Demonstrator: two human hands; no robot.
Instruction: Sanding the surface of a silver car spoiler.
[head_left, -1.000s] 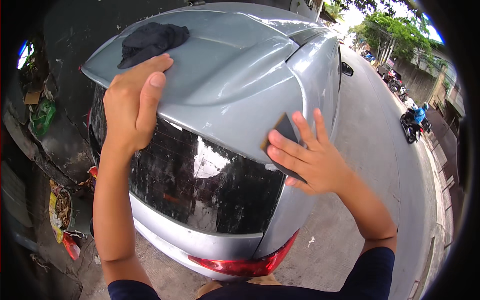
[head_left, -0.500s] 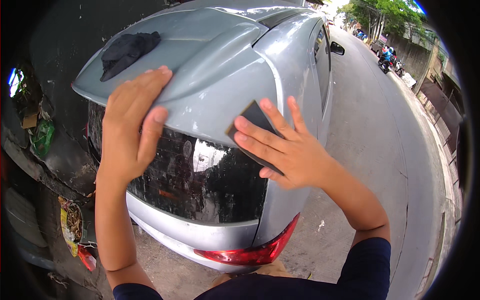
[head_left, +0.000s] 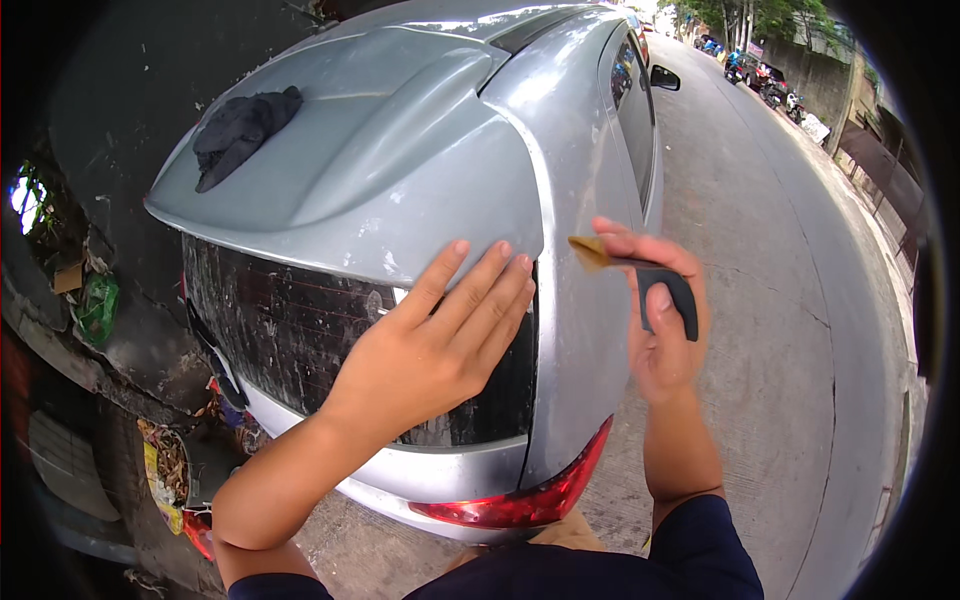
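Observation:
My left hand (head_left: 440,335) lies with its fingers stretched out over the rear edge of a silver car's spoiler (head_left: 440,215), near its right corner and above the dark rear window (head_left: 290,310). Off the car's right rear corner, my right hand (head_left: 664,368) is raised. Bent between its thumb and fingers is a sheet of sandpaper (head_left: 682,292), dark on one face and tan on the other. Its tan end points toward the car. A crumpled dark cloth (head_left: 245,132) rests on the left part of the spoiler.
Beside the car on the left stands a dark wall (head_left: 110,150) with litter and a green plastic bag (head_left: 97,310) along it. The red tail light (head_left: 525,500) is close to my body. To the right runs a concrete road (head_left: 745,330), with motorcycles (head_left: 770,85) parked farther up.
My left hand has moved right across the spoiler to its right corner. My right hand has lifted away to the right and turned, and the sandpaper in it is now bent.

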